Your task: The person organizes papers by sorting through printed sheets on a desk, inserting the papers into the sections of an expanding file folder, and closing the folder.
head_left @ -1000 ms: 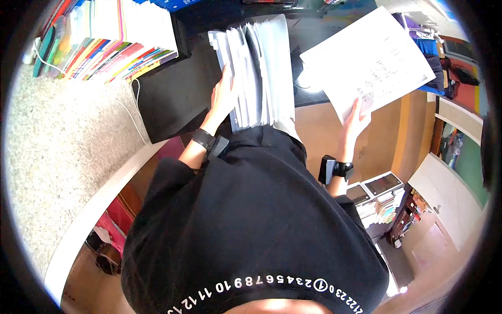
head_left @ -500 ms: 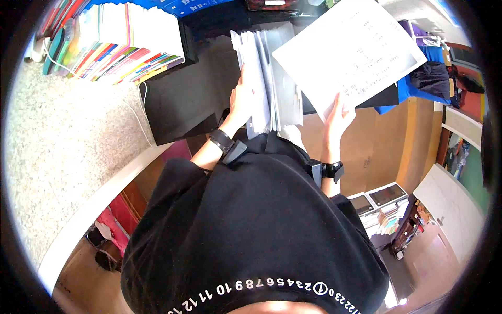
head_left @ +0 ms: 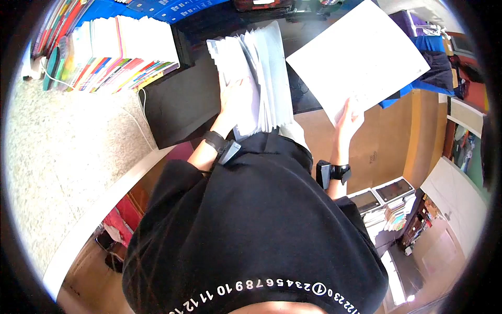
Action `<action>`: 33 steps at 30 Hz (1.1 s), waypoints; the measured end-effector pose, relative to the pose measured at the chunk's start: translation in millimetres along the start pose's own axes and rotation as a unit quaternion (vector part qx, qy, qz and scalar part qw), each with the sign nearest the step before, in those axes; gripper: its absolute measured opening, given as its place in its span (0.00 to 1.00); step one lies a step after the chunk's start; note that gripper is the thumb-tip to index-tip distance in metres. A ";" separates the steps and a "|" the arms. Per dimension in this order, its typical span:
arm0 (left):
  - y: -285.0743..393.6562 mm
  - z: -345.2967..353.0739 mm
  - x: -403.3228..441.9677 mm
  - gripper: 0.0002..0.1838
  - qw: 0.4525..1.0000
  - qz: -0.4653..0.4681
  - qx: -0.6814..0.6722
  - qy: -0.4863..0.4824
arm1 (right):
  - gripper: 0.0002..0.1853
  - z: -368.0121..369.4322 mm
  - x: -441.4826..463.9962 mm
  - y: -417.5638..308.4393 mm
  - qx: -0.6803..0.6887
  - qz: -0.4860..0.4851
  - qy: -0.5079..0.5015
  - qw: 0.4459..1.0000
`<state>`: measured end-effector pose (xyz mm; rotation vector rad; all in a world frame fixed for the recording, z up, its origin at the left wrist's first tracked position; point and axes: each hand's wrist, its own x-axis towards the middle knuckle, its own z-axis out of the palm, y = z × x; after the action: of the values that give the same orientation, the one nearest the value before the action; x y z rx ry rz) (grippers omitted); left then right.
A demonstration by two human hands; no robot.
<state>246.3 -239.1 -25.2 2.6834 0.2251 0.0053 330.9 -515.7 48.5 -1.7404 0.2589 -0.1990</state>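
Observation:
My left hand [head_left: 235, 102] is closed on the left side of a thick bundle of papers [head_left: 267, 78], with fingers lying over a white page. The bundle stands in my lap, its translucent plastic leaves spread at the right. Pinched by its near corner, a large white sheet of paper [head_left: 361, 57] is in my right hand [head_left: 349, 119], held out to the right and apart from the bundle. Its surface looks almost plain, with only faint marks. Black bands with small grey boxes are on both my wrists.
A row of books [head_left: 123, 52] stands at the upper left, beside a black desk surface [head_left: 178, 112]. Blue boxes [head_left: 151, 8] sit behind it. On the right are dark cloth [head_left: 434, 73] and a brown wooden panel [head_left: 361, 141]. More books [head_left: 395, 212] are at lower right.
The white sheet has shifted slightly right, and the handwriting seen on it has faded to faint marks. The bundle has tilted left at its top, with its leaves more fanned.

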 end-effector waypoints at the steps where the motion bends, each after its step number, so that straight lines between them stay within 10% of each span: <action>1: 10.1 -6.1 3.7 0.20 0.998 -0.049 -0.030 -0.007 | 0.11 -1.0 -1.0 3.2 -0.010 0.001 -0.012 1.000; 16: 29.7 -15.3 15.2 0.38 0.982 -0.139 -0.104 0.077 | 0.14 6.0 -9.6 -2.2 0.015 0.015 -0.070 0.997; 33: 44.1 -16.3 27.8 0.37 0.991 -0.131 -0.038 -0.009 | 0.15 4.7 -10.0 -5.7 0.005 -0.019 -0.083 0.996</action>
<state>280.0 -266.8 7.6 2.5578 0.5569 -0.0901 323.0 -507.4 53.4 -1.7417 0.1045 -0.0827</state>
